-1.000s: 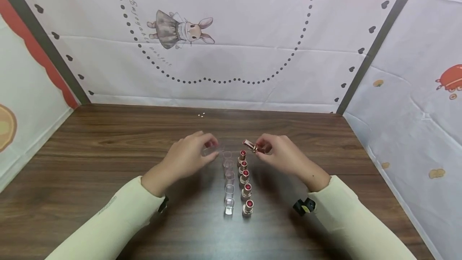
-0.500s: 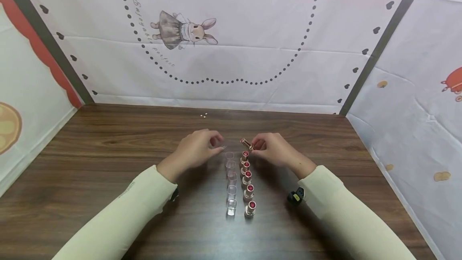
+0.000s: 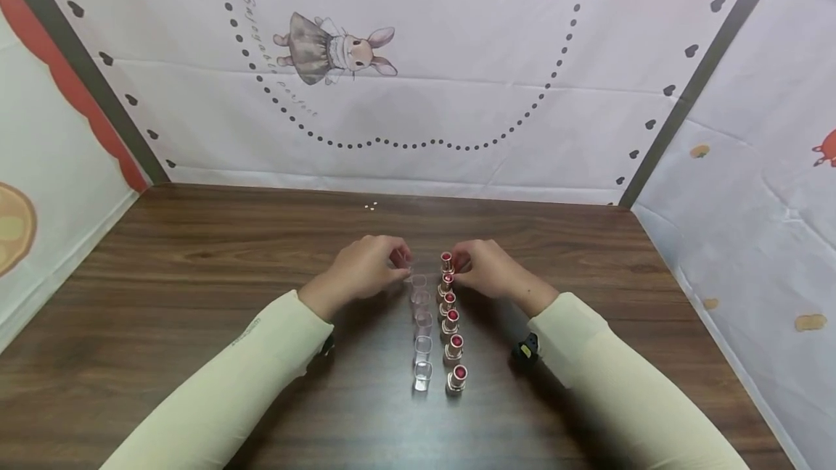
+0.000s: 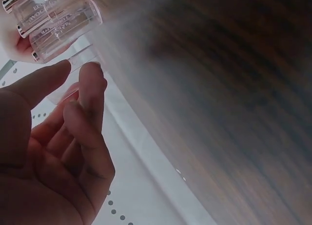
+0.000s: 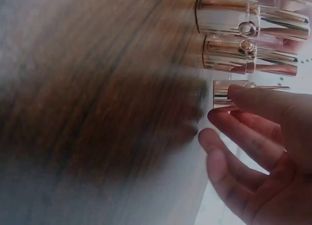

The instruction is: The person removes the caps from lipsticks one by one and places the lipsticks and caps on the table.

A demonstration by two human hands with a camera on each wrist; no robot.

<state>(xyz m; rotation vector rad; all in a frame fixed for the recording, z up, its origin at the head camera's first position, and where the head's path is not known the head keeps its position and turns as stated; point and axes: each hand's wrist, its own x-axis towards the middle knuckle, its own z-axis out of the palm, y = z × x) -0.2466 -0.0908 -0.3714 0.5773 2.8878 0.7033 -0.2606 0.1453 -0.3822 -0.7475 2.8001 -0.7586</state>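
Observation:
My right hand pinches the base of an upright lipstick at the far end of a row of lipsticks. The nearest lipstick in that row shows a red bullet in a gold case, like the others. To the left runs a parallel row of clear caps; the nearest clear cap stands upright. At the far end of the caps my left hand pinches another clear cap between thumb and index finger. In the right wrist view, my thumb partly covers the held lipstick's base.
Both rows stand on a dark wood table. Several tiny white bits lie near its back edge. A printed white cloth rises behind the table, with more cloth along both sides.
My right hand has brought its lipstick from tilted to upright at the far end of the lipstick row. My left hand has moved slightly right, towards the far end of the cap row.

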